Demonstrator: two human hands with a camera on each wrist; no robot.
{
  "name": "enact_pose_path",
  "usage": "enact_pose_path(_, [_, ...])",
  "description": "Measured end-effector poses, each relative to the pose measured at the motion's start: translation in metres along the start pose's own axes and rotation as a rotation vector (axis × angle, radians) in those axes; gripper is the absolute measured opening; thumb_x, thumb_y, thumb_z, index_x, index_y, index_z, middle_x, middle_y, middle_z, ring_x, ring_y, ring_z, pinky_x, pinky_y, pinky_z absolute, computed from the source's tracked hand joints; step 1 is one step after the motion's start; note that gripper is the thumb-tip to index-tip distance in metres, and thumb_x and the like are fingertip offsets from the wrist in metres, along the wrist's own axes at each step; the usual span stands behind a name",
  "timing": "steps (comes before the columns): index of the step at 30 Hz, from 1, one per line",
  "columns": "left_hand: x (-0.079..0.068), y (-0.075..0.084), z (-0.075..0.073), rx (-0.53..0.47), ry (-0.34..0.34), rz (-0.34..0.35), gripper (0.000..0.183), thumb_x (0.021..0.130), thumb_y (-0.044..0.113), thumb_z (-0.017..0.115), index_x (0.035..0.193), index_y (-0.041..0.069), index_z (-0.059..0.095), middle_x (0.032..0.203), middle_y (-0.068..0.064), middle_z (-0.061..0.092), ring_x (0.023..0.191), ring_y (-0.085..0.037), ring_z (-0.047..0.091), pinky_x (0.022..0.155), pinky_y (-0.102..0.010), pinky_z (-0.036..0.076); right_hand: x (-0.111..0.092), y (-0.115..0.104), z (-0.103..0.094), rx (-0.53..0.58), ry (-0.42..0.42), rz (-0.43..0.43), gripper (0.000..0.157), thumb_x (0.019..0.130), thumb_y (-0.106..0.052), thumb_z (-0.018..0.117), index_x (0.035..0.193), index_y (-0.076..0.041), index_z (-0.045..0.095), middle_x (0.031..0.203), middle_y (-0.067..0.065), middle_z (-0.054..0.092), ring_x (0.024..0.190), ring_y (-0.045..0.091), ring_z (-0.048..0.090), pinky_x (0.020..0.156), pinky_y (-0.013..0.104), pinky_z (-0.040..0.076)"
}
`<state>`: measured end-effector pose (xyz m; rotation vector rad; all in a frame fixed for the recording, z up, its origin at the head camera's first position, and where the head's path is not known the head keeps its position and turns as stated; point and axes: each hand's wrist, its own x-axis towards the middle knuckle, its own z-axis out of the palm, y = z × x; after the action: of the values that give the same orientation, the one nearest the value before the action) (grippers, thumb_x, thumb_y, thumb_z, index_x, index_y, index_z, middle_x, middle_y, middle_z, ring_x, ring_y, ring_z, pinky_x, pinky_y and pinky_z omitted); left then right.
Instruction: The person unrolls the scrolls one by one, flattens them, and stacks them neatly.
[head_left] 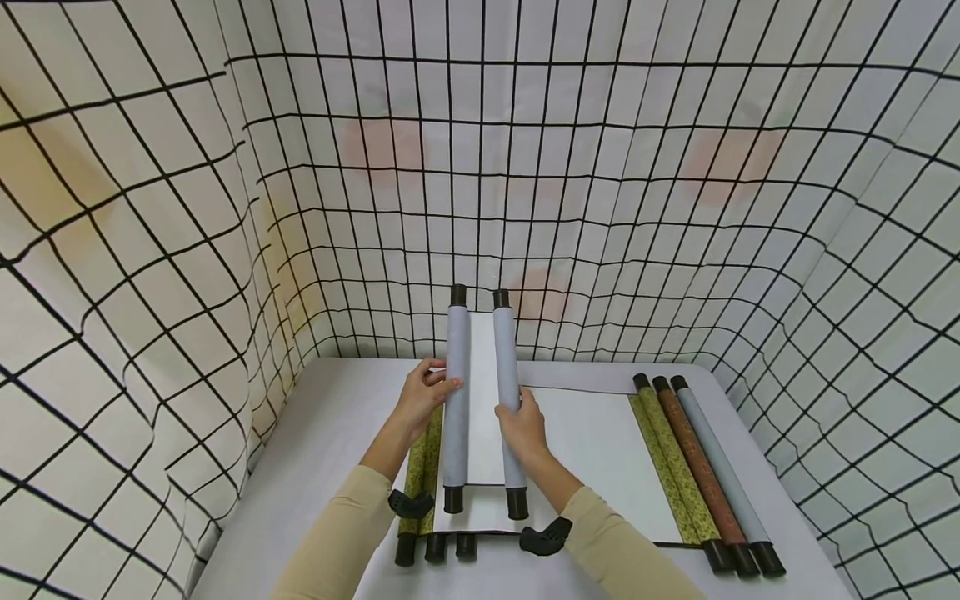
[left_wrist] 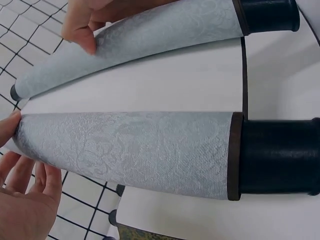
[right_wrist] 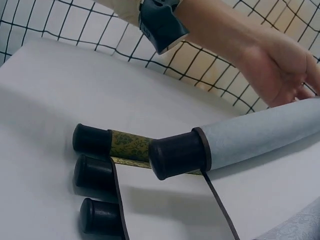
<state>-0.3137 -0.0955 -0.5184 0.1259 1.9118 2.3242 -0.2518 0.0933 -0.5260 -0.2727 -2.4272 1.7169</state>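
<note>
A pale grey-blue scroll, partly rolled from both sides, is held up over the table with a strip of white paper (head_left: pixel 482 400) showing between its left roll (head_left: pixel 455 425) and right roll (head_left: pixel 507 358). Dark knobs cap the rolls' ends. My left hand (head_left: pixel 420 400) holds the left roll, thumb on its face and fingers around the outer side. My right hand (head_left: pixel 524 425) grips the right roll about midway along. Below lies a spread-open scroll (head_left: pixel 600 458) with white paper and yellow-green patterned edges, partly hidden by the raised one.
Rolled scrolls rest along the right side of the white table (head_left: pixel 300 467): a yellow-green one (head_left: pixel 678 458), a reddish-brown one (head_left: pixel 701 467) and a grey-blue one (head_left: pixel 723 467). Another yellow-green roll (head_left: pixel 412 483) sits at the left. A black-lined white wall (head_left: pixel 480 200) surrounds the table's back and sides.
</note>
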Motion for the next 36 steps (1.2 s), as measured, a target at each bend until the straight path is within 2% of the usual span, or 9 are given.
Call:
enact_pose_path(4, [-0.002, 0.001, -0.001, 0.003, -0.009, -0.002, 0.043, 0.095, 0.004, 0.076, 0.132, -0.001, 0.055, 0.121, -0.016, 0.069, 0.099, -0.023, 0.066, 0.079, -0.033, 0.053, -0.001, 0.000, 0.003, 0.003, 0.023, 0.010, 0.059, 0.091, -0.015, 0.060, 0.145, 0.005, 0.047, 0.130, 0.026, 0.061, 0.112, 0.040, 0.060, 0.092, 0.056, 0.048])
enact_pose_path(11, [-0.007, 0.001, -0.002, 0.007, -0.019, -0.002, 0.042, 0.095, 0.004, 0.075, 0.132, 0.001, 0.055, 0.124, -0.016, 0.068, 0.100, -0.023, 0.065, 0.078, -0.031, 0.052, -0.005, 0.003, 0.005, 0.020, 0.024, 0.020, 0.069, 0.087, -0.023, 0.078, 0.144, 0.001, 0.046, 0.127, 0.025, 0.062, 0.109, 0.039, 0.062, 0.091, 0.056, 0.050])
enact_pose_path(14, [-0.008, 0.000, -0.002, 0.018, -0.018, 0.001, 0.042, 0.096, 0.005, 0.075, 0.133, 0.001, 0.055, 0.123, -0.015, 0.068, 0.100, -0.022, 0.064, 0.077, -0.032, 0.051, -0.007, 0.007, 0.002, 0.034, 0.009, 0.023, 0.069, 0.088, -0.020, 0.080, 0.142, 0.003, 0.044, 0.126, 0.025, 0.062, 0.109, 0.039, 0.063, 0.090, 0.055, 0.051])
enact_pose_path(20, [-0.008, 0.000, -0.002, 0.015, -0.013, 0.006, 0.038, 0.095, 0.004, 0.075, 0.129, 0.004, 0.057, 0.121, -0.014, 0.069, 0.102, -0.025, 0.065, 0.079, -0.034, 0.051, -0.005, 0.009, -0.007, 0.047, -0.013, 0.022, 0.057, 0.093, -0.015, 0.074, 0.140, -0.001, 0.045, 0.124, 0.021, 0.062, 0.108, 0.037, 0.061, 0.089, 0.053, 0.048])
enact_pose_path(26, [-0.005, 0.004, 0.001, -0.005, -0.021, 0.016, 0.036, 0.094, 0.001, 0.074, 0.126, 0.002, 0.057, 0.123, -0.017, 0.069, 0.104, -0.027, 0.065, 0.082, -0.035, 0.052, -0.001, 0.005, -0.015, 0.070, -0.028, -0.004, 0.052, 0.093, -0.017, 0.071, 0.138, -0.005, 0.049, 0.127, 0.017, 0.058, 0.108, 0.035, 0.058, 0.089, 0.051, 0.047])
enact_pose_path(31, [-0.006, 0.004, 0.000, 0.001, -0.009, 0.002, 0.037, 0.094, 0.002, 0.075, 0.127, 0.002, 0.057, 0.122, -0.016, 0.069, 0.104, -0.027, 0.065, 0.082, -0.035, 0.052, -0.001, 0.006, -0.019, 0.048, -0.010, 0.001, 0.052, 0.094, -0.018, 0.069, 0.141, -0.003, 0.054, 0.123, 0.019, 0.062, 0.104, 0.035, 0.060, 0.088, 0.052, 0.049])
enact_pose_path(36, [-0.008, 0.001, 0.000, 0.013, -0.007, -0.007, 0.039, 0.095, 0.004, 0.075, 0.129, 0.002, 0.057, 0.124, -0.016, 0.069, 0.104, -0.027, 0.065, 0.082, -0.035, 0.051, 0.001, 0.010, -0.019, 0.025, 0.038, 0.012, 0.054, 0.095, -0.017, 0.060, 0.145, 0.001, 0.051, 0.127, 0.022, 0.062, 0.109, 0.037, 0.060, 0.090, 0.053, 0.048])
